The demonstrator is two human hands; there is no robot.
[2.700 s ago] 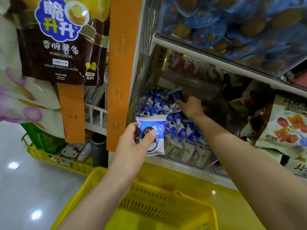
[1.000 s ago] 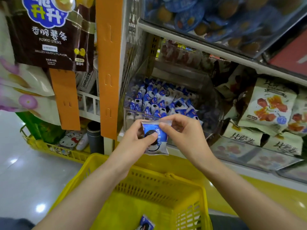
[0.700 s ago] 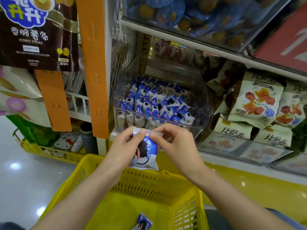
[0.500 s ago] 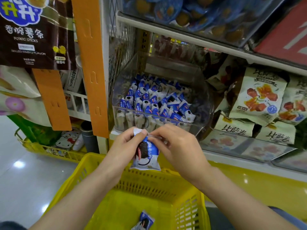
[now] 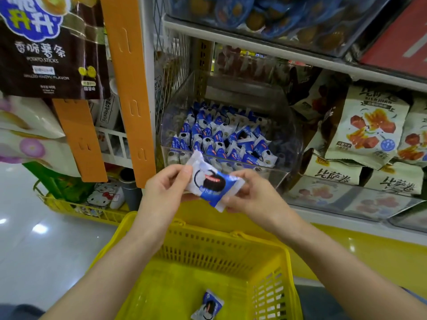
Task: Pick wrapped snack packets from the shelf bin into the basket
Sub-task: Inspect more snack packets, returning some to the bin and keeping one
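Snack packet (image 5: 213, 183) — bin (image 5: 286, 144) behind

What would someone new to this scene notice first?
The blue-and-white wrapped snack packet at the centre, pinched between the left hand and right hand, draws the eye first. Below it sits the bright yellow plastic basket with one matching packet inside, and behind it the clear plastic shelf bin heaped with more.

Brown potato-sticks bag (image 5: 46, 49) hangs upper left; orange strip (image 5: 126, 93) beside it; beige snack bags (image 5: 369, 128) stacked right.
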